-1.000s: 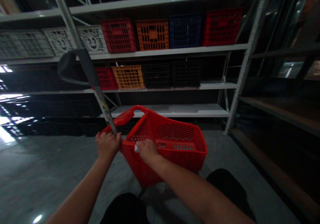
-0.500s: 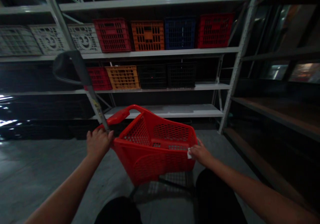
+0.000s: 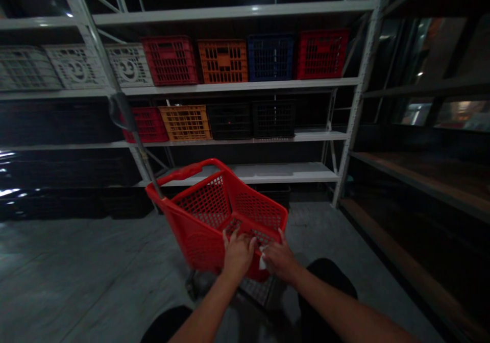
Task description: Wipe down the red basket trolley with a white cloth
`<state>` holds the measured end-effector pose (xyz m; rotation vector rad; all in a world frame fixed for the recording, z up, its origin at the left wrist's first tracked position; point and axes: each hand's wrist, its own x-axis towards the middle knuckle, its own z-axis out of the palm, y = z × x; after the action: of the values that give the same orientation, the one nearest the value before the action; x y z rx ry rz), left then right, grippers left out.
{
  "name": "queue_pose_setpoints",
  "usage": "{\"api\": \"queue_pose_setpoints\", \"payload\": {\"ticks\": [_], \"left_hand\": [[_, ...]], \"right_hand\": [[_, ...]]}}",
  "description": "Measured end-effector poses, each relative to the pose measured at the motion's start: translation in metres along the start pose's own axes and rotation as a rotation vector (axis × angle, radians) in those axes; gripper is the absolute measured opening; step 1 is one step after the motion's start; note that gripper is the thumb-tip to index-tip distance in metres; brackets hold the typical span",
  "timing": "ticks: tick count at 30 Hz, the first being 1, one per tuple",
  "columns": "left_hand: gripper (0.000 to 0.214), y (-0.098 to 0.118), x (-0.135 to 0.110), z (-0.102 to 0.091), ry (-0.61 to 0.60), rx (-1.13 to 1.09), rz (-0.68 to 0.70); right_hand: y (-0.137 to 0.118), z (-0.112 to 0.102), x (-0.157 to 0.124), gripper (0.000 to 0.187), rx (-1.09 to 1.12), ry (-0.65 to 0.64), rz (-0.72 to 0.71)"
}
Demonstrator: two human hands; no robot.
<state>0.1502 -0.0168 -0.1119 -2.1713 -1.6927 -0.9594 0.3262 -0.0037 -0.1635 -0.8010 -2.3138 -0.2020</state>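
A red perforated shopping basket (image 3: pixel 209 215) stands on the floor in front of my knees, its grey pull handle (image 3: pixel 132 133) slanting up to the left. My left hand (image 3: pixel 237 253) grips the near rim of the basket with curled fingers. Beside it, my right hand (image 3: pixel 279 259) presses a small white cloth (image 3: pixel 262 263) against the basket's near wall, fingers closed on it. Both hands sit side by side at the near right corner.
Grey metal shelving (image 3: pixel 245 85) behind holds red, orange, blue, black and white crates (image 3: pixel 224 59). A second rack with wooden shelves (image 3: pixel 421 179) runs along the right. The grey concrete floor (image 3: pixel 76 271) spreads out to the left.
My left hand left the pull handle and came onto the near rim. My right hand with the cloth slid from the right side to the near wall. The basket turned.
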Motion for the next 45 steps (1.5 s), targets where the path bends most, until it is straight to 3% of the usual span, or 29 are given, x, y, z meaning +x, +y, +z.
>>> {"api": "queue_pose_setpoints", "payload": {"ticks": [4, 8, 11, 13, 16, 18, 20, 23, 26, 28, 30, 33, 38, 40, 42, 45], "left_hand": [[0.035, -0.014, -0.006, 0.002, 0.030, -0.026, -0.010], [0.036, -0.034, -0.010, -0.003, 0.025, -0.036, 0.012], [0.037, -0.038, -0.010, -0.002, 0.043, -0.027, 0.014], [0.037, -0.037, -0.008, 0.000, 0.067, -0.034, 0.013], [0.037, -0.037, -0.005, 0.002, 0.092, -0.043, 0.010], [0.035, -0.038, -0.004, 0.002, 0.073, -0.048, 0.028], [0.032, -0.040, -0.004, -0.001, 0.032, -0.060, 0.058], [0.027, -0.043, -0.004, -0.005, -0.032, -0.089, 0.086], [0.026, -0.046, -0.003, -0.007, -0.076, -0.108, 0.084], [0.026, -0.048, -0.002, -0.007, -0.093, -0.114, 0.086], [0.026, -0.049, 0.000, -0.006, -0.103, -0.116, 0.092], [0.025, -0.050, 0.001, -0.006, -0.093, -0.116, 0.093], [0.024, -0.057, 0.001, -0.008, -0.105, -0.104, 0.107], [0.024, -0.064, 0.000, -0.011, -0.138, -0.095, 0.127], [0.023, -0.071, 0.000, -0.016, -0.184, -0.089, 0.144], [0.023, -0.083, -0.002, -0.024, -0.250, -0.087, 0.155]], "right_hand": [[0.026, -0.011, 0.012, 0.024, 0.014, -0.161, -0.128], [0.085, -0.028, 0.029, 0.025, -0.075, -0.189, -0.015], [0.101, -0.026, 0.033, 0.028, -0.107, -0.109, 0.066], [0.083, -0.012, 0.029, 0.031, -0.079, -0.014, 0.088], [0.024, 0.018, 0.017, 0.030, 0.002, 0.118, 0.048], [-0.015, 0.033, 0.012, 0.026, 0.053, 0.117, 0.070], [-0.038, 0.037, 0.011, 0.024, 0.073, 0.076, 0.108], [-0.027, 0.022, 0.014, 0.021, 0.058, -0.041, 0.012], [0.023, -0.003, 0.018, 0.022, -0.010, -0.116, -0.081], [0.057, -0.015, 0.020, 0.023, -0.080, -0.131, -0.045], [0.075, -0.021, 0.022, 0.025, -0.132, -0.126, 0.025], [0.058, -0.010, 0.022, 0.025, -0.144, -0.068, 0.112], [-0.033, 0.034, 0.021, 0.024, -0.054, 0.007, 0.097], [-0.053, 0.042, 0.022, 0.020, -0.013, 0.006, 0.101], [-0.053, 0.039, 0.023, 0.016, 0.018, -0.035, 0.025], [-0.018, 0.021, 0.024, 0.017, 0.015, -0.100, -0.112]]}}
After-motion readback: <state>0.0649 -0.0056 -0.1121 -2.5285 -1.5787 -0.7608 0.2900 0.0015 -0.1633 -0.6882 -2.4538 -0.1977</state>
